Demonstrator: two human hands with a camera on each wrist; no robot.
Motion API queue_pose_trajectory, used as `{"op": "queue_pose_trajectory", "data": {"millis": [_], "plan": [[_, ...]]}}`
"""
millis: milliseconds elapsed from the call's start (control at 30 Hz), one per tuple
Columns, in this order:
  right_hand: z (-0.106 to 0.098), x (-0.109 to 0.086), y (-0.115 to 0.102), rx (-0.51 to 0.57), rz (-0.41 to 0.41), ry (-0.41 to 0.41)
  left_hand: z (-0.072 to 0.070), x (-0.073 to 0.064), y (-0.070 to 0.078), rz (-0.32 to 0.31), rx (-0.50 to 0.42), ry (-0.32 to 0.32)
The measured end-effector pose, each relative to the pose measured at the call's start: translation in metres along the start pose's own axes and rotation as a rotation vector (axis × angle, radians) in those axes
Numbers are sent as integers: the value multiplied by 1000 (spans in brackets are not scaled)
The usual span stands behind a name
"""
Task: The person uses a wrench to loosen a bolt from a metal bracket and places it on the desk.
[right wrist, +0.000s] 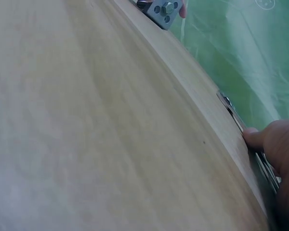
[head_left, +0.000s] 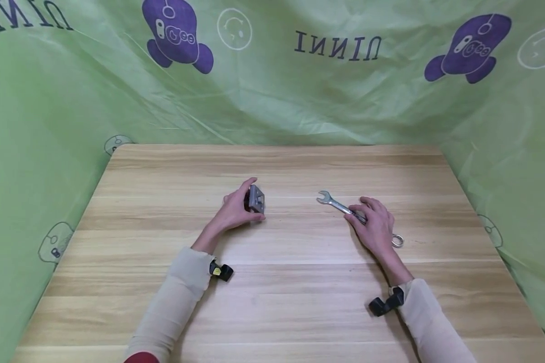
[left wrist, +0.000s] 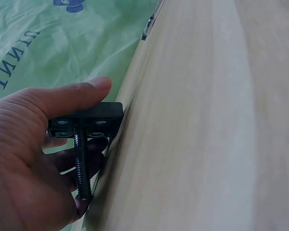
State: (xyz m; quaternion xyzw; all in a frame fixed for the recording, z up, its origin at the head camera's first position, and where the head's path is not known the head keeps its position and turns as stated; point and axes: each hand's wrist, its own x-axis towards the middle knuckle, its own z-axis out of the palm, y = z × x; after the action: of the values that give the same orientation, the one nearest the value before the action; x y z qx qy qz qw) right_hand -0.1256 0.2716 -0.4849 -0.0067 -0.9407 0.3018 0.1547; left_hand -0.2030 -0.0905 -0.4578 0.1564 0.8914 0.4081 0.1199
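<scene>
Sleeves (head_left: 174, 292) nearest, left grip (head_left: 235, 209) holds block (head_left: 257, 199), right grip (head_left: 376, 226) holds wrench (head_left: 338, 204)

Tabletop (head_left: 281, 312): pale wood finish, grain running side to side. A silver combination wrench (head_left: 336, 203) lies slanted on it, right of centre.

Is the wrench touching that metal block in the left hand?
Apart: the head view shows tabletop between the wrench and the metal block.

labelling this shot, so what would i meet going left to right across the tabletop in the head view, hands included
Left hand → metal block → wrench's open end → right hand → wrench's ring end
</scene>
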Motion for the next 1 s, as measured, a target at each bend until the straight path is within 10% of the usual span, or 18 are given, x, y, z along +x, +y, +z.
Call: {"op": "queue_pose_trajectory", "data": {"millis": [400,1000], "plan": [[9,2,-8,39,31,106,3,5,4,-41,-13,-1],[1,0,-19,-114,36,-97,-1,1,7,28,-185,-33]]}}
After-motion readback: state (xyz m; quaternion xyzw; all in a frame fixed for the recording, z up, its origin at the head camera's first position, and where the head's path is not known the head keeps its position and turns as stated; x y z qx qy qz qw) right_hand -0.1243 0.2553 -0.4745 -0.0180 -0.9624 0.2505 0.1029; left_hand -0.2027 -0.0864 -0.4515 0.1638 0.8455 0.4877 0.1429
